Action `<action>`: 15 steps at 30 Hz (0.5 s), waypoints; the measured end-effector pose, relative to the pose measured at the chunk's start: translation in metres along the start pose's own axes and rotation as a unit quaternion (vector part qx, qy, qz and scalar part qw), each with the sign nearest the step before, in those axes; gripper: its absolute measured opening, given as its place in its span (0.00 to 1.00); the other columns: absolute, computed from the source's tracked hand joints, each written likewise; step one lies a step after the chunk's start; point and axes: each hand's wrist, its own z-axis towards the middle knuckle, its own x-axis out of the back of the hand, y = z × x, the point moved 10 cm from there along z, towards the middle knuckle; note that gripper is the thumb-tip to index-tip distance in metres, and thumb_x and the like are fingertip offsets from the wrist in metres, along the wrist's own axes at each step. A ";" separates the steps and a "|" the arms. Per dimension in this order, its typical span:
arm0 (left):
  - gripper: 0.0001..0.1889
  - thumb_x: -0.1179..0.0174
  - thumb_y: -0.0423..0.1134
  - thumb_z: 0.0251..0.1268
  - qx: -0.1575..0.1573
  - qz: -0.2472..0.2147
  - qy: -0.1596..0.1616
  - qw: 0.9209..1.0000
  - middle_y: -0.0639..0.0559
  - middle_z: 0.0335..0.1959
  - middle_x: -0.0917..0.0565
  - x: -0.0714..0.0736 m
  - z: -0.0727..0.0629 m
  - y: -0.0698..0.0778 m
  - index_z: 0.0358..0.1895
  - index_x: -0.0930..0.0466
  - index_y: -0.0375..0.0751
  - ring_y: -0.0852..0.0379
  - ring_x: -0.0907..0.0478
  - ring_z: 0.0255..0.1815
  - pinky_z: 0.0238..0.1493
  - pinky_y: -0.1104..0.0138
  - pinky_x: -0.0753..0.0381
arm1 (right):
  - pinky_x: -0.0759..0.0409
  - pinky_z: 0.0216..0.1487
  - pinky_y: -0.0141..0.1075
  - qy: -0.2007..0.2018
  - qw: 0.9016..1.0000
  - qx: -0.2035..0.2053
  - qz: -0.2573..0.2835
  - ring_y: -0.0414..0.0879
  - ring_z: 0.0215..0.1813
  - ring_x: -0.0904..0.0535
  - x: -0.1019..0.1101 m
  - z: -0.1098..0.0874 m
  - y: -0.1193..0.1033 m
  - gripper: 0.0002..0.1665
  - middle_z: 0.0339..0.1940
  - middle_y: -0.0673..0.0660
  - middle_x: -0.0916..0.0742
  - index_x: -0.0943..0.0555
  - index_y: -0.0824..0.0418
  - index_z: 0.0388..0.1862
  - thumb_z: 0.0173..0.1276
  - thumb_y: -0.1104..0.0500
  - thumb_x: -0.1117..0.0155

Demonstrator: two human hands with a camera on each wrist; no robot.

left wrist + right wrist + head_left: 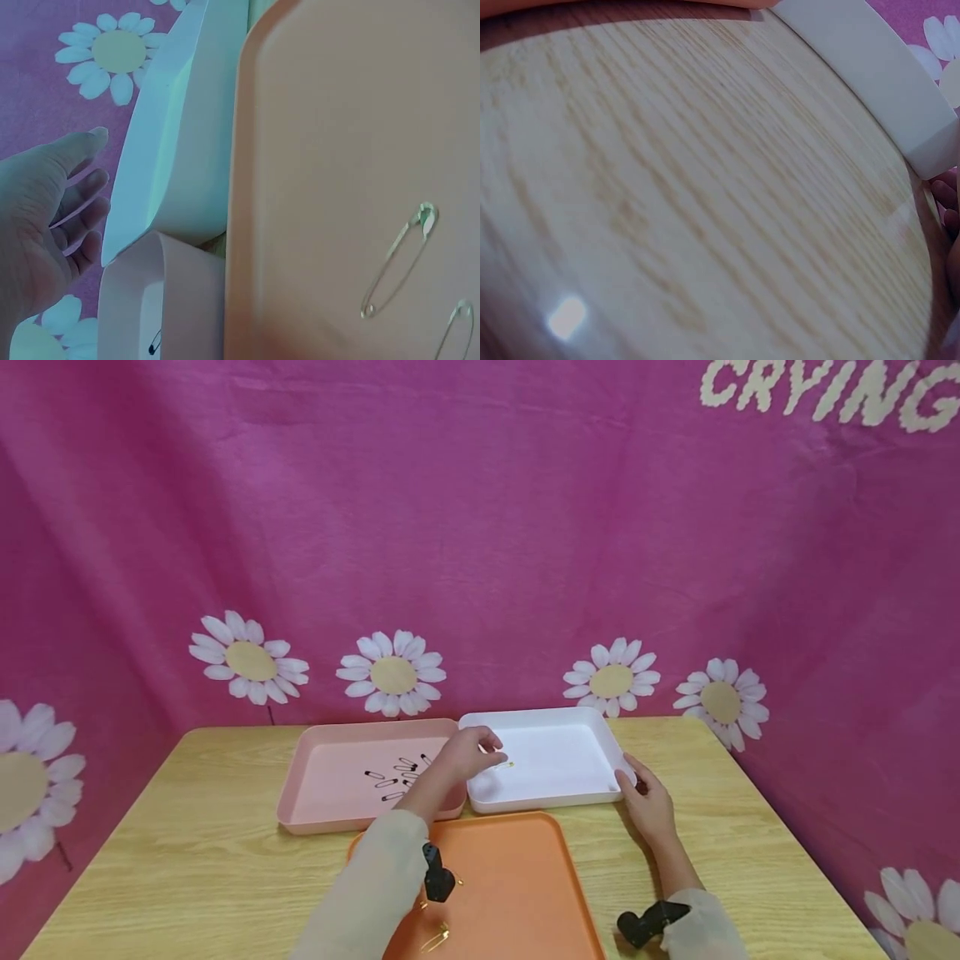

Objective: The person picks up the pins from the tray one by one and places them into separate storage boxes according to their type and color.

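Observation:
My left hand (467, 756) is over the left part of the white tray (558, 756), fingers loosely bent. A small gold safety pin (507, 764) shows right at its fingertips. In the left wrist view a gap shows between the thumb (86, 142) and the other fingers, with no pin visible there. My right hand (648, 802) grips the white tray at its front right corner, thumb on the rim and fingers around the outside. The right wrist view catches only part of its fingers (946, 202) beside the tray wall (870, 75).
A pink tray (322, 785) holding several black safety pins (386, 782) stands left of the white one. Nearer lies an orange tray (517, 893) with gold safety pins (401, 259), partly behind my left sleeve. The wooden table (225, 843) meets a pink flowered cloth (480, 568) behind.

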 end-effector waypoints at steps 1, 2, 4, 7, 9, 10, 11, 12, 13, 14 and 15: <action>0.12 0.37 0.44 0.59 -0.005 0.006 -0.002 1.000 0.50 0.36 0.20 0.000 -0.001 0.001 0.42 0.21 0.41 0.56 0.27 0.37 0.40 0.66 0.25 | 0.42 0.70 0.49 0.001 1.000 0.000 0.000 0.55 0.71 0.39 0.000 0.000 0.001 0.33 0.70 0.61 0.32 0.34 0.54 0.69 0.69 0.42 0.47; 0.12 0.37 0.44 0.59 -0.009 0.009 -0.004 1.000 0.51 0.36 0.20 0.001 -0.002 0.002 0.43 0.20 0.41 0.56 0.27 0.37 0.40 0.67 0.25 | 0.41 0.70 0.48 0.002 1.000 -0.001 0.001 0.55 0.71 0.39 0.001 0.000 0.001 0.33 0.70 0.61 0.32 0.34 0.54 0.69 0.69 0.42 0.47; 0.13 0.37 0.44 0.59 -0.017 0.014 -0.008 1.000 0.51 0.36 0.20 0.001 -0.005 0.003 0.42 0.20 0.41 0.57 0.27 0.37 0.40 0.67 0.25 | 0.41 0.70 0.48 0.004 1.000 -0.001 0.002 0.54 0.71 0.39 0.001 0.000 0.002 0.33 0.70 0.61 0.31 0.33 0.54 0.68 0.68 0.42 0.47; 0.12 0.36 0.43 0.59 -0.035 0.024 -0.010 0.999 0.50 0.35 0.20 0.003 -0.010 0.006 0.41 0.20 0.39 0.57 0.27 0.36 0.39 0.68 0.25 | 0.42 0.70 0.47 0.002 1.000 -0.001 0.004 0.54 0.71 0.39 0.000 0.000 0.002 0.33 0.70 0.61 0.32 0.33 0.55 0.68 0.69 0.42 0.47; 0.13 0.36 0.43 0.58 -0.043 0.029 -0.013 0.999 0.50 0.35 0.20 0.005 -0.013 0.008 0.41 0.20 0.39 0.57 0.27 0.36 0.39 0.68 0.26 | 0.42 0.71 0.47 0.000 1.000 -0.002 0.003 0.55 0.72 0.40 -0.001 0.000 0.001 0.33 0.71 0.61 0.32 0.34 0.55 0.69 0.69 0.42 0.47; 0.13 0.36 0.43 0.58 -0.048 0.035 -0.016 0.998 0.50 0.35 0.20 0.005 -0.015 0.010 0.41 0.21 0.38 0.57 0.27 0.36 0.39 0.67 0.26 | 0.42 0.71 0.47 -0.002 1.000 -0.003 0.004 0.55 0.72 0.40 -0.001 0.000 0.001 0.33 0.71 0.62 0.32 0.34 0.55 0.69 0.69 0.42 0.47; 0.13 0.36 0.43 0.58 -0.053 0.042 -0.018 0.998 0.50 0.35 0.20 0.006 -0.017 0.011 0.41 0.21 0.38 0.57 0.27 0.36 0.40 0.67 0.26 | 0.42 0.70 0.47 -0.002 1.000 -0.004 0.006 0.55 0.71 0.39 -0.001 0.000 0.000 0.33 0.70 0.62 0.32 0.34 0.55 0.69 0.69 0.42 0.47; 0.13 0.36 0.43 0.58 -0.059 0.051 -0.020 0.997 0.50 0.35 0.20 0.007 -0.019 0.013 0.41 0.21 0.38 0.57 0.26 0.36 0.41 0.67 0.26 | 0.42 0.70 0.48 -0.002 1.000 -0.004 0.005 0.54 0.71 0.39 -0.001 0.000 0.000 0.33 0.70 0.62 0.32 0.34 0.55 0.69 0.69 0.42 0.47; 0.13 0.36 0.43 0.58 -0.061 0.059 -0.024 0.996 0.50 0.35 0.20 0.007 -0.021 0.014 0.42 0.20 0.38 0.57 0.26 0.36 0.41 0.66 0.26 | 0.42 0.70 0.48 -0.002 1.000 -0.003 0.005 0.54 0.71 0.39 -0.001 0.000 -0.001 0.33 0.70 0.63 0.32 0.34 0.56 0.69 0.69 0.43 0.47; 0.13 0.36 0.43 0.58 -0.063 0.067 -0.027 0.995 0.50 0.36 0.20 0.007 -0.023 0.015 0.42 0.20 0.38 0.56 0.27 0.37 0.42 0.66 0.26 | 0.42 0.70 0.48 -0.001 1.000 -0.002 0.004 0.54 0.71 0.38 -0.001 0.000 -0.001 0.33 0.70 0.63 0.32 0.34 0.55 0.69 0.69 0.43 0.48; 0.14 0.36 0.44 0.58 -0.067 0.078 -0.029 0.994 0.50 0.36 0.20 0.008 -0.025 0.017 0.42 0.20 0.38 0.56 0.26 0.37 0.43 0.65 0.26 | 0.41 0.70 0.48 0.000 1.000 -0.001 0.005 0.54 0.70 0.38 0.000 0.000 -0.002 0.33 0.70 0.63 0.31 0.34 0.55 0.69 0.69 0.43 0.47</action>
